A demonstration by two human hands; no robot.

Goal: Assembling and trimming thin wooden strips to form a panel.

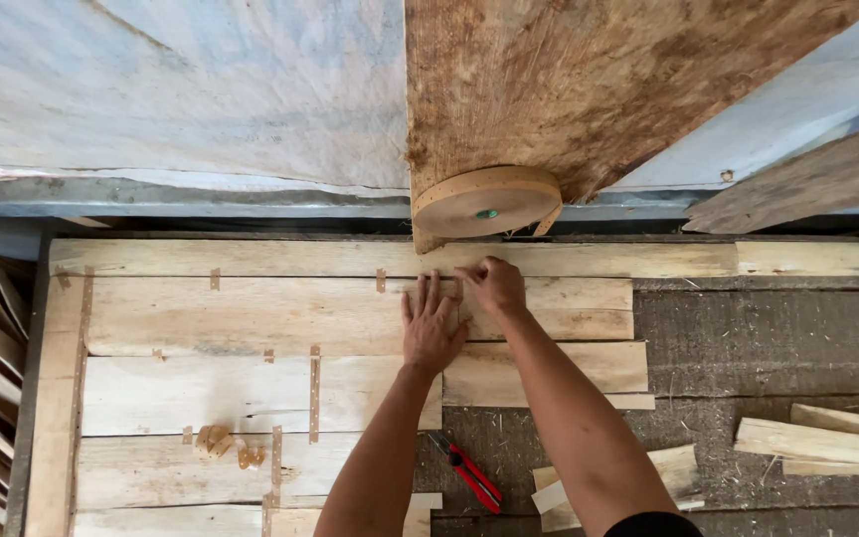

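2 hands are pressed on a veneer sheet (280,318): left hand (429,328) flat, fingers spread open; right hand (494,286) fingers curled, pinching at the seam below a tape roll (486,200).

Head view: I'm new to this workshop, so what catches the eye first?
Two hands meet at the middle: the left hand lies flat on pale wood strips, the right hand pinches beside it. Just above sits a big tape roll; a red cutter lies lower down.
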